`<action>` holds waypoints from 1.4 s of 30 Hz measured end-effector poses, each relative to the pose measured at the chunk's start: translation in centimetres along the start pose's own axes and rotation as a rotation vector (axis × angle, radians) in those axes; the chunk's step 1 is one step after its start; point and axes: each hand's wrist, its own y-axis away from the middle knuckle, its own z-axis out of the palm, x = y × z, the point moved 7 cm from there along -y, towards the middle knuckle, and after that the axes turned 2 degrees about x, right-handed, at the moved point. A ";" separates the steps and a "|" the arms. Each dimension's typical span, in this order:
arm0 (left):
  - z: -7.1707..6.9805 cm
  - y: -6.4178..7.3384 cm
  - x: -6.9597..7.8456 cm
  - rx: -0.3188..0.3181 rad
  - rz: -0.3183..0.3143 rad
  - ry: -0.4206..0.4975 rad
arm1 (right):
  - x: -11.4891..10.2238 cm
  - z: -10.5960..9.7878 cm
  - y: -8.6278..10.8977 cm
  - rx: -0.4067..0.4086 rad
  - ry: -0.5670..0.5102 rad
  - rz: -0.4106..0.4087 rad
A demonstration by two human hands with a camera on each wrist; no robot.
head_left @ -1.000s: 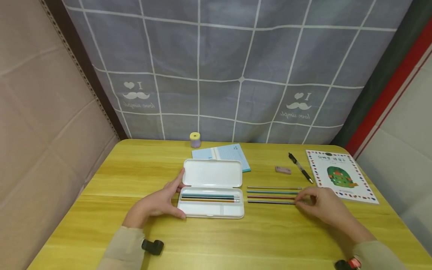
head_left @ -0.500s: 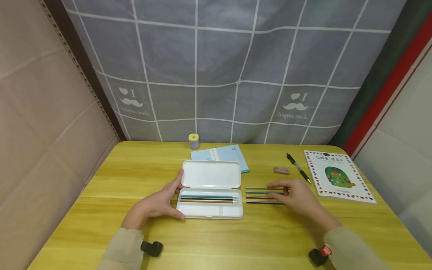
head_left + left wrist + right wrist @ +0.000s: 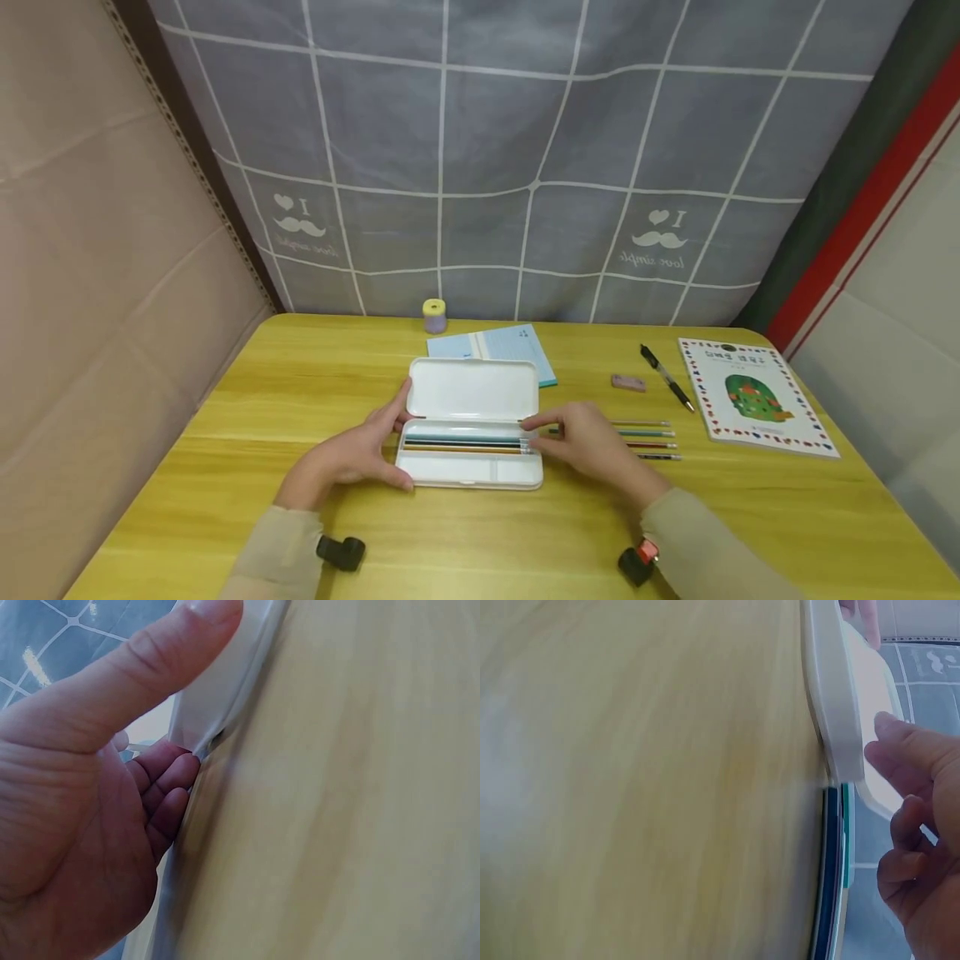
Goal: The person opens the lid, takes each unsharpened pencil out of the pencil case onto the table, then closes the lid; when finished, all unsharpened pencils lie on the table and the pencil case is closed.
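Observation:
A white pencil case [image 3: 474, 388] lies with its lid raised. Teal, black and orange pencils [image 3: 461, 445] lie side by side in its tray. My left hand [image 3: 356, 450] holds the case's left end, thumb at the front corner and fingers near the hinge. The left wrist view shows the thumb over the case edge [image 3: 217, 705]. My right hand [image 3: 588, 442] is over the tray's right end, forefinger and thumb apart near the pencils' eraser ends, no pencil visible between them. In the right wrist view its fingertips [image 3: 887, 724] overlap the case's end [image 3: 840, 712].
Several pencils [image 3: 652, 433] lie in parallel right of the case, partly hidden by my right hand. Beyond are a pink eraser [image 3: 628, 382], a black pen [image 3: 667, 377] and a white picture-covered book [image 3: 757, 397]. A blue notebook [image 3: 517, 343] and yellow-lidded container [image 3: 434, 316] stand behind the case.
My right hand has moved left from the right ends of the loose pencils, across them, to the right end of the case. The left hand has stayed on the case.

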 end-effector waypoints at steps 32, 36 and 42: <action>-0.1 -0.1 0.3 0.008 0.008 0.012 | -2.3 2.0 -1.3 0.042 0.136 0.013; -0.1 0.0 0.3 0.007 0.007 0.004 | -2.0 2.0 -1.1 0.067 0.080 0.033; 0.0 0.1 0.4 0.010 0.014 0.000 | -1.1 1.4 -0.6 0.106 -0.088 0.064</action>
